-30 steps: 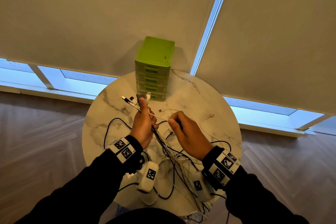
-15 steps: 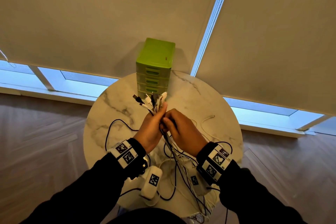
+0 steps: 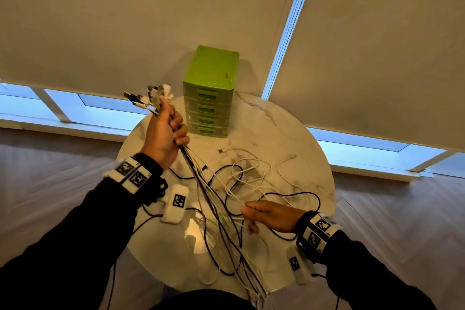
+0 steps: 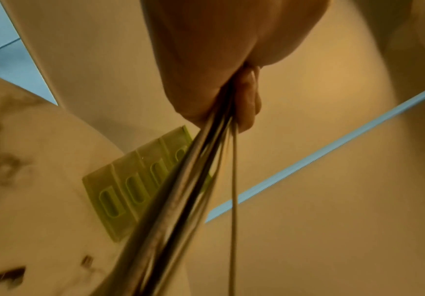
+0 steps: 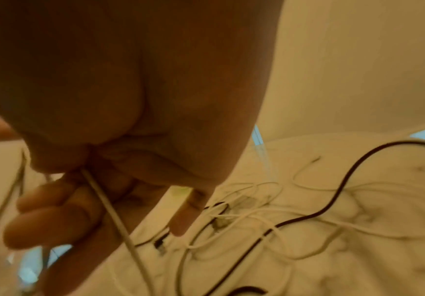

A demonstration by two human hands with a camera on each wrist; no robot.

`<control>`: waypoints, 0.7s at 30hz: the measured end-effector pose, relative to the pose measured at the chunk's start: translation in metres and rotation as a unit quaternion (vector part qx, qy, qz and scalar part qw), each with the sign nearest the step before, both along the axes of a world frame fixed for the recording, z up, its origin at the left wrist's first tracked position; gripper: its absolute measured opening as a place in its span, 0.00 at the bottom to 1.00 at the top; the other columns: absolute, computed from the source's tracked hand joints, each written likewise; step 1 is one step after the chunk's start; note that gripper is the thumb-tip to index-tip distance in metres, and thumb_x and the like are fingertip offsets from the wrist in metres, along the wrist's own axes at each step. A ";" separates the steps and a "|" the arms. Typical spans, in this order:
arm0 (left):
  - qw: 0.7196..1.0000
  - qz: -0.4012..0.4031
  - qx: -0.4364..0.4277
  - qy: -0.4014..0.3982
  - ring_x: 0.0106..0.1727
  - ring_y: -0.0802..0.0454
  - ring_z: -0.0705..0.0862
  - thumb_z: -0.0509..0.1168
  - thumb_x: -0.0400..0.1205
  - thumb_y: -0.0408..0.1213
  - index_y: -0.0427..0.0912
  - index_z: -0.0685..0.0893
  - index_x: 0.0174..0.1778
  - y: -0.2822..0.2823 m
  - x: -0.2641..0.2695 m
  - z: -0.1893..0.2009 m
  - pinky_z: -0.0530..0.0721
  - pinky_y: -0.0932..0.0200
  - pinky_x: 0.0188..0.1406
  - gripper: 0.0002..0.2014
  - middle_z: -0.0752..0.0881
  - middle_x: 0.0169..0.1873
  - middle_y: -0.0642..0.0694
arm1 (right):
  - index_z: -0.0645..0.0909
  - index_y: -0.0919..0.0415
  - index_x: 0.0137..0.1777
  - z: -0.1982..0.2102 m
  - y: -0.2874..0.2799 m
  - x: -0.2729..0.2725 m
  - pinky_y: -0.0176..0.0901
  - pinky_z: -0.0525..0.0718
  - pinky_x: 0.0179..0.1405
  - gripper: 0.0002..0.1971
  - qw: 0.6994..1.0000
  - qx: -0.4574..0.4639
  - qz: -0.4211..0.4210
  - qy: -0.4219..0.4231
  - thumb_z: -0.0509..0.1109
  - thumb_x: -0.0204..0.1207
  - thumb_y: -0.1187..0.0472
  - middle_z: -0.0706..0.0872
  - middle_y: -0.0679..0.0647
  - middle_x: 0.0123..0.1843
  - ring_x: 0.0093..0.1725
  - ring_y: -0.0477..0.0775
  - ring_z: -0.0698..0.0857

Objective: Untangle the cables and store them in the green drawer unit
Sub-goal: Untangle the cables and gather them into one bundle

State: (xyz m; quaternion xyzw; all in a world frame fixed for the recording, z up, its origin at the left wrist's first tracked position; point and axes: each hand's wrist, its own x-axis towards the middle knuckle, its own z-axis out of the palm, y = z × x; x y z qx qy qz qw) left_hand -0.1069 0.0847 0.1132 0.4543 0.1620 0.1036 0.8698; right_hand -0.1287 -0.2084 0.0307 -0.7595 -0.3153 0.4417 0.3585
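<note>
While the left hand grips the cables just under their plugs, above the bench, the right hand pinches one white strand. Better to draw it out slowly, stopping at any snag. All drawers of the green drawer unit look closed.

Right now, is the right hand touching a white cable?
Touching. The right wrist view shows a white cable running out from between the curled fingers of the right hand.

Drawer unit at table back edge; loose cables on table in front, w/ left hand left of unit.
</note>
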 end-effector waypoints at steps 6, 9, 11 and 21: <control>0.999 0.042 0.027 -0.007 0.19 0.60 0.58 0.51 0.90 0.59 0.51 0.68 0.33 0.041 0.012 0.023 0.54 0.64 0.18 0.22 0.63 0.22 0.54 | 0.76 0.53 0.37 -0.031 -0.061 0.028 0.39 0.76 0.46 0.24 0.972 -0.201 -0.049 -0.112 0.50 0.90 0.44 0.82 0.51 0.34 0.34 0.50 0.83; 0.997 0.039 0.070 0.009 0.20 0.59 0.59 0.52 0.90 0.57 0.51 0.68 0.34 0.029 0.011 0.018 0.57 0.63 0.20 0.21 0.62 0.22 0.55 | 0.72 0.49 0.37 -0.022 -0.050 0.048 0.44 0.79 0.38 0.20 0.955 -0.140 -0.179 -0.189 0.52 0.88 0.42 0.79 0.48 0.34 0.31 0.52 0.80; 0.995 0.010 0.094 0.024 0.20 0.59 0.59 0.53 0.91 0.56 0.51 0.68 0.35 0.012 0.010 0.009 0.58 0.61 0.22 0.20 0.62 0.23 0.55 | 0.73 0.50 0.38 -0.006 -0.029 0.060 0.48 0.77 0.46 0.21 0.949 -0.107 -0.183 -0.233 0.50 0.88 0.41 0.79 0.47 0.35 0.38 0.54 0.79; 0.948 -0.159 0.274 0.021 0.26 0.52 0.68 0.67 0.87 0.37 0.44 0.83 0.59 -0.043 -0.013 -0.026 0.70 0.58 0.28 0.06 0.69 0.25 0.50 | 0.77 0.49 0.35 0.071 0.063 0.071 0.29 0.73 0.35 0.22 0.967 0.010 -0.103 -0.233 0.54 0.90 0.45 0.81 0.43 0.33 0.31 0.39 0.77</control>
